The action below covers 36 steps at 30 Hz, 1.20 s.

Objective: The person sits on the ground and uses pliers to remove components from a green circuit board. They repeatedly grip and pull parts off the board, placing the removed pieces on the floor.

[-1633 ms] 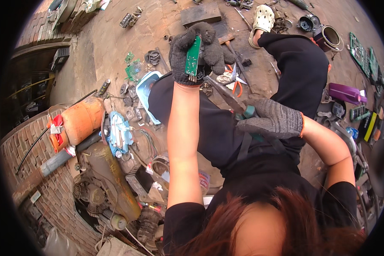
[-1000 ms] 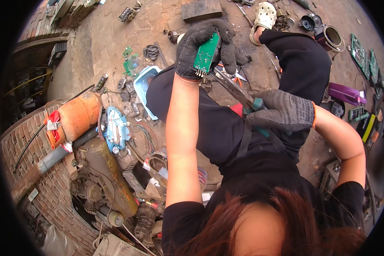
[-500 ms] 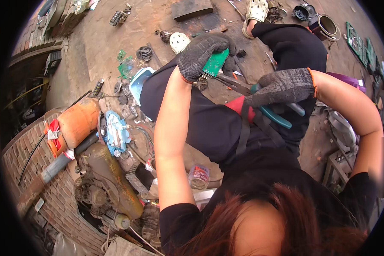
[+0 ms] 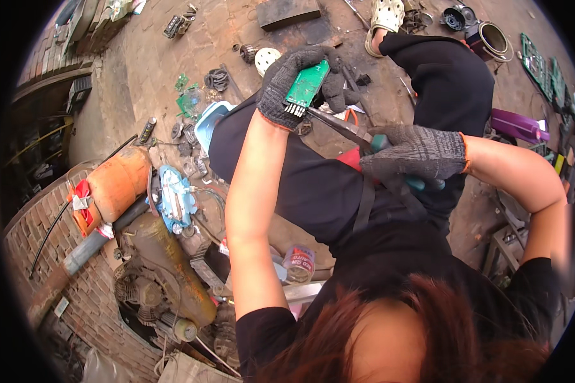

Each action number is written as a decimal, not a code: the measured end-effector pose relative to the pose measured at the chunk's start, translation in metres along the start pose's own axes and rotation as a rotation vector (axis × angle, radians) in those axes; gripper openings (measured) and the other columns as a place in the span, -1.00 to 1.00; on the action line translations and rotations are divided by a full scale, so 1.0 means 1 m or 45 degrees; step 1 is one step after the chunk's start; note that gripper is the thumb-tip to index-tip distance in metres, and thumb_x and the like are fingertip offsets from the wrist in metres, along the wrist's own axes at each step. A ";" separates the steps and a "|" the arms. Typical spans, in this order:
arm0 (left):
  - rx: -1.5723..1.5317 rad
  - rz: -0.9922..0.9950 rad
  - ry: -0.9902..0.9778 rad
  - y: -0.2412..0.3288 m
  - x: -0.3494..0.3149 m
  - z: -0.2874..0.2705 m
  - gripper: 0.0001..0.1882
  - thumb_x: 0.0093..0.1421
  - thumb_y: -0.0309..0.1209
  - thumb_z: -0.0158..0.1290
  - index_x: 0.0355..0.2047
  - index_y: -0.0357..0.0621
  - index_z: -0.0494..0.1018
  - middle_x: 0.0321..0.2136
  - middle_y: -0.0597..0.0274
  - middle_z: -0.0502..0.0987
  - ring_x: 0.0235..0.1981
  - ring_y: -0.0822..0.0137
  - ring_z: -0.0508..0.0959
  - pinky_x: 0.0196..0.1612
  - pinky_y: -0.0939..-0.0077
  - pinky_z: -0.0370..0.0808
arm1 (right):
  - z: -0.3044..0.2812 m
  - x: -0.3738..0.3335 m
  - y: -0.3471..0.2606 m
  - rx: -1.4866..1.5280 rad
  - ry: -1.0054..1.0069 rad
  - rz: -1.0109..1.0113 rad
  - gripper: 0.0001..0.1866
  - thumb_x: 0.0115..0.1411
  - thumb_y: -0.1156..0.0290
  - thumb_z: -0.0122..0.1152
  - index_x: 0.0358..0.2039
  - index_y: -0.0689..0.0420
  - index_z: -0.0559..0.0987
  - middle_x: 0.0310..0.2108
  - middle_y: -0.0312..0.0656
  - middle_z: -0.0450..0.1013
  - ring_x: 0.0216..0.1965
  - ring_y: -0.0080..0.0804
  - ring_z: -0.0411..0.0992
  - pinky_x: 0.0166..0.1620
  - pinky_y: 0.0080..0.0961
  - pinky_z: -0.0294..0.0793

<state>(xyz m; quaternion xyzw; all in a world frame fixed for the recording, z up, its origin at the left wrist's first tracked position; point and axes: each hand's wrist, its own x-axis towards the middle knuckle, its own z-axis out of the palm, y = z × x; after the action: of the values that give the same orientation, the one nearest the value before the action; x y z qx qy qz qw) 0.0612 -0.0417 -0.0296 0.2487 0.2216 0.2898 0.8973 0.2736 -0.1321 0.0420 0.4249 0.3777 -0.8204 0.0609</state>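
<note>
A small green circuit board (image 4: 308,83) is gripped in my left hand (image 4: 280,85), which wears a dark grey knit glove. Pale pins or a connector (image 4: 294,110) stick out from the board's lower end. My right hand (image 4: 421,152), gloved the same way, is wrapped round long-nosed pliers (image 4: 338,126) with teal handles. The plier jaws point up and left, with their tips close by the board's pin end; whether they touch it I cannot tell. Part of the handles is hidden under my right glove. Both hands are above my lap.
Loose scrap circuit boards (image 4: 188,101) and a coil of dark cable (image 4: 216,80) lie on the ground at left. A dark metal block (image 4: 288,14) lies ahead. An orange cylinder (image 4: 117,182), a blue bag (image 4: 174,199) and a tin (image 4: 298,264) are at my left; a purple object (image 4: 519,125) lies right.
My left hand has turned the green board so more of its face and pins show. My right hand has moved slightly left and down, and the plier handles have closed together.
</note>
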 end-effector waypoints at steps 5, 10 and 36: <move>-0.156 -0.054 0.140 -0.008 0.001 -0.013 -0.77 0.21 -0.40 -0.09 -0.36 -0.40 0.39 -0.65 0.00 0.45 -0.64 0.10 0.50 -0.52 0.24 0.50 | -0.008 0.021 0.022 -0.525 0.280 -0.566 -0.57 0.16 0.10 0.11 -0.17 0.22 0.43 -0.56 -0.11 0.43 -0.52 -0.29 0.45 -0.44 -0.35 0.45; -0.582 -0.183 0.170 -0.009 0.004 -0.010 -0.73 0.23 -0.33 -0.16 -0.34 -0.34 0.38 -0.67 0.24 0.31 -0.67 0.29 0.31 -0.43 0.34 0.44 | -0.008 0.020 0.010 -1.072 0.595 -0.469 -0.55 0.16 0.11 0.07 -0.26 0.33 0.42 -0.45 0.12 0.46 -0.33 0.04 0.46 -0.21 -0.18 0.42; -0.832 0.374 -0.609 0.011 0.003 0.030 -0.72 0.28 -0.21 -0.25 -0.32 -0.11 0.37 -0.69 0.44 0.27 -0.76 0.45 0.25 -0.15 0.31 0.41 | 0.011 0.040 0.051 0.120 0.845 -0.708 -0.59 0.21 0.35 0.13 0.01 0.30 0.36 -0.24 -0.16 0.45 -0.19 -0.49 0.38 -0.05 -0.49 0.37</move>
<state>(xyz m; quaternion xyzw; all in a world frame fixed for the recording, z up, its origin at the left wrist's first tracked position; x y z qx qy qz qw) 0.0750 -0.0411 -0.0005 0.0406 -0.1340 0.4036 0.9041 0.2625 -0.1665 -0.0129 0.5501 0.4389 -0.6409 -0.3066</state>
